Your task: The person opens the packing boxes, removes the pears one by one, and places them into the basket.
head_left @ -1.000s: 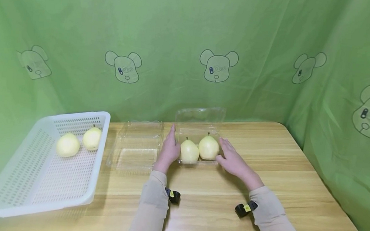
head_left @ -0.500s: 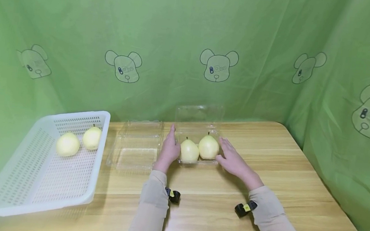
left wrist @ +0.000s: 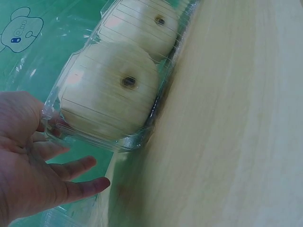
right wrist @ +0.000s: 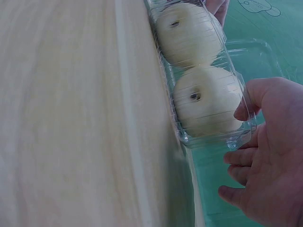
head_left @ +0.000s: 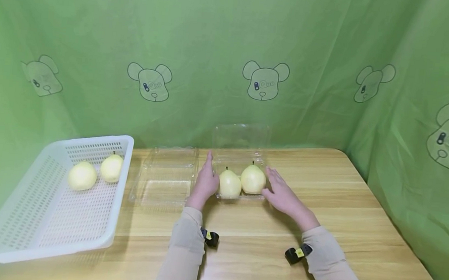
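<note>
A clear plastic box (head_left: 243,197) holds two pale yellow pears (head_left: 230,184), (head_left: 253,179) side by side, stems up; its lid (head_left: 242,137) stands raised at the back. At the box's left end, my left hand (head_left: 206,182) grips the wall, thumb at the rim and the other fingers stretched along the outside. My right hand (head_left: 284,196) grips the right end; in the right wrist view, the thumb of this hand (right wrist: 279,146) hooks over the rim, with the lower fingers spread outside. The left wrist view shows my left hand (left wrist: 33,165) at the box corner, thumb tip partly hidden.
Left of my left hand lies another clear box (head_left: 164,190), open and empty. A white perforated basket (head_left: 49,249) at the far left holds two more pears (head_left: 82,176), (head_left: 111,168). Green printed cloth (head_left: 210,30) hangs behind the wooden table (head_left: 252,269).
The lid of the box between my hands has tilted back and stands more upright. Both hands and the pears have stayed in place.
</note>
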Demonstrator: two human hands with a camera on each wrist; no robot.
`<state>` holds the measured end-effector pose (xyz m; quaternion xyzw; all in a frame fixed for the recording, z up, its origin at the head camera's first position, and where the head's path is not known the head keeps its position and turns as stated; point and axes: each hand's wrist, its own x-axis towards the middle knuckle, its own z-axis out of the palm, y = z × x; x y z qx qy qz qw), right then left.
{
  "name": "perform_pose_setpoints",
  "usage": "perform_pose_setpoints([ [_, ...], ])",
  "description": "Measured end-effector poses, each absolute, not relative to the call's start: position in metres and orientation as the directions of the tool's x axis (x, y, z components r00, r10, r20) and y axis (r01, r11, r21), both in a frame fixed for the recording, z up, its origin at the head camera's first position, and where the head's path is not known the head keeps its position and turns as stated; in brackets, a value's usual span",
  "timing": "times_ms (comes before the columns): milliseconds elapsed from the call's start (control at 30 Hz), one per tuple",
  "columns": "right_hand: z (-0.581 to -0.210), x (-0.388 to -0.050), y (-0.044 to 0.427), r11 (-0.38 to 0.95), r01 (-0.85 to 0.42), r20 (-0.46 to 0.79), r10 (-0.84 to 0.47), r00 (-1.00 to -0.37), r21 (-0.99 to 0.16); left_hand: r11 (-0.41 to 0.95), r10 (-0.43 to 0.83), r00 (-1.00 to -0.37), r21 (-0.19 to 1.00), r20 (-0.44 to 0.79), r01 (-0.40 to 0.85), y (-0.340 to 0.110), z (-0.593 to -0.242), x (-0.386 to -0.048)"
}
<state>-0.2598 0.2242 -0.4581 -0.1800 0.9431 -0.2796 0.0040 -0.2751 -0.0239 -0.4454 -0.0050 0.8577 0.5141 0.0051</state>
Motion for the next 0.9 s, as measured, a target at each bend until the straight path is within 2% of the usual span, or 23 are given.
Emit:
perform_pose_setpoints([
  [900, -0.4579, -0.2605, 0.2234, 0.776, -0.321, 0.077, -0.335, -0.939, -0.543, 0.471, -0.003, -1.000, 0.882, -0.030, -0.028, -0.0237, -0.4462, -0.2761],
])
